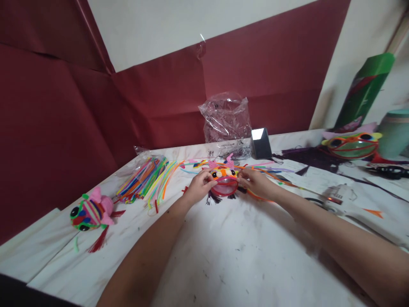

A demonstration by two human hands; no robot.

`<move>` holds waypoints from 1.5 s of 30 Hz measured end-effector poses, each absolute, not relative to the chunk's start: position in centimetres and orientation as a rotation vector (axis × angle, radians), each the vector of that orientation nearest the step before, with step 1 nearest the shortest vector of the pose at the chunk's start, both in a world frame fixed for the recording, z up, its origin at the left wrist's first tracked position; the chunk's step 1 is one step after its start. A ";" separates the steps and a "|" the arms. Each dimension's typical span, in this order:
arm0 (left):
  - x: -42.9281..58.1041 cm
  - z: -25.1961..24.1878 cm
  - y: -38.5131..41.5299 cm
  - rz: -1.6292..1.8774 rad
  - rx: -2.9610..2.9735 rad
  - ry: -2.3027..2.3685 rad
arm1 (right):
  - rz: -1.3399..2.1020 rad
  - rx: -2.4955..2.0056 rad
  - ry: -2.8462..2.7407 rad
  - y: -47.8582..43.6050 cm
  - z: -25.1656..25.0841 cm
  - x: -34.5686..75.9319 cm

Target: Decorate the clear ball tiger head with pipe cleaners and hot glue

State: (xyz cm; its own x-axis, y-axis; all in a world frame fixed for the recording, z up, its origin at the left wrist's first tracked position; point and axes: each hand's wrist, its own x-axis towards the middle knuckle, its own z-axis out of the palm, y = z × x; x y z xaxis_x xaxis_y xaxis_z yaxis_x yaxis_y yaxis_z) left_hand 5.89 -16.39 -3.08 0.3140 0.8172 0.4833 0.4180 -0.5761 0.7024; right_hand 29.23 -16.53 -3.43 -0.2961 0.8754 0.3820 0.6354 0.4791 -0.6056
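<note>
Both arms stretch forward over a white table. Between the hands sits a small colourful pipe-cleaner fish figure with round eyes, a red mouth ring and dark tassels below. My left hand is closed on its left side. My right hand is closed on its right side, with an orange pipe cleaner running under the wrist.
A finished striped fish figure lies at the left edge. A bundle of coloured pipe cleaners lies behind it. At the back stand a clear plastic bag and a phone. A larger green fish figure and tools lie at the right.
</note>
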 end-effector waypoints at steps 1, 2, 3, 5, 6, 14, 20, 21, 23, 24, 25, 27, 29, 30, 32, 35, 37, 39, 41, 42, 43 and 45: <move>6.0 -3.2 -16.5 1.211 2.116 1.105 | 0.439 -1.264 -2.025 -16.5 -3.5 29.0; 6.2 -3.2 -16.5 1.233 2.104 1.112 | 0.431 -1.282 -2.011 -16.6 -3.5 28.8; 6.3 -3.3 -16.6 1.252 2.099 1.114 | 0.424 -1.298 -1.997 -16.6 -3.5 28.6; 6.4 -3.4 -16.7 1.266 2.104 1.106 | 0.417 -1.319 -1.971 -16.7 -3.6 28.3; 6.5 -3.4 -16.7 1.270 2.103 1.100 | 0.417 -1.326 -1.962 -16.7 -3.6 28.2; 6.9 -3.6 -16.6 1.320 1.886 1.118 | 0.476 -1.350 -1.928 -16.9 -3.2 28.3; 6.6 -3.1 -16.8 1.281 1.831 1.080 | 0.557 -1.363 -1.878 -17.3 -3.1 28.1; 6.5 -3.1 -16.8 1.274 1.830 1.070 | 0.575 -1.362 -1.870 -17.3 -3.2 28.0; 6.3 -3.1 -16.7 1.265 1.837 1.066 | 0.608 -1.357 -1.853 -17.4 -3.2 27.9; 6.2 -3.1 -16.6 1.261 1.836 1.066 | 0.622 -1.354 -1.842 -17.5 -3.2 27.9; 6.2 -3.1 -16.5 1.259 1.831 1.064 | 0.635 -1.350 -1.830 -17.5 -3.2 27.9; 6.1 -3.2 -16.4 1.250 1.813 1.046 | 0.662 -1.342 -1.801 -17.6 -3.2 27.9; 6.0 -3.4 -16.4 1.240 1.802 1.023 | 0.694 -1.331 -1.766 -17.6 -3.3 27.9; 6.0 -3.4 -16.3 1.236 1.796 1.015 | 0.714 -1.322 -1.746 -17.6 -3.4 28.0; 5.9 -3.6 -16.2 1.245 1.763 0.997 | 0.758 -1.294 -1.701 -17.3 -3.7 28.1; 6.1 -4.0 -16.0 1.291 1.668 0.934 | 0.857 -1.235 -1.618 -16.8 -4.4 28.2; 6.3 -4.2 -15.9 1.328 1.595 0.891 | 0.951 -1.192 -1.552 -16.4 -4.9 28.3; 6.4 -4.5 -15.8 1.353 1.536 0.880 | 1.051 -1.142 -1.480 -16.0 -5.4 28.4; 6.5 -4.6 -15.7 1.355 1.489 0.876 | 1.143 -1.090 -1.411 -15.8 -5.7 28.5; 6.6 -4.6 -15.7 1.347 1.468 0.867 | 1.188 -1.068 -1.380 -15.7 -5.7 28.6; 6.6 -4.6 -15.7 1.335 1.447 0.854 | 1.232 -1.051 -1.352 -15.7 -5.8 28.6; 6.5 -4.6 -15.7 1.304 1.406 0.826 | 1.313 -1.029 -1.301 -15.6 -5.9 28.7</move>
State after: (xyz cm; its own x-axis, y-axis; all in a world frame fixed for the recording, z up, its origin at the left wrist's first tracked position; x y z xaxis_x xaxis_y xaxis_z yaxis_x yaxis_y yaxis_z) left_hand 6.49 -15.69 -4.57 0.1833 0.9410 0.2844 -0.1446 -0.2604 0.9546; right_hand 28.71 -15.57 -5.87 -0.1594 0.9849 0.0676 -0.0768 0.0559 -0.9955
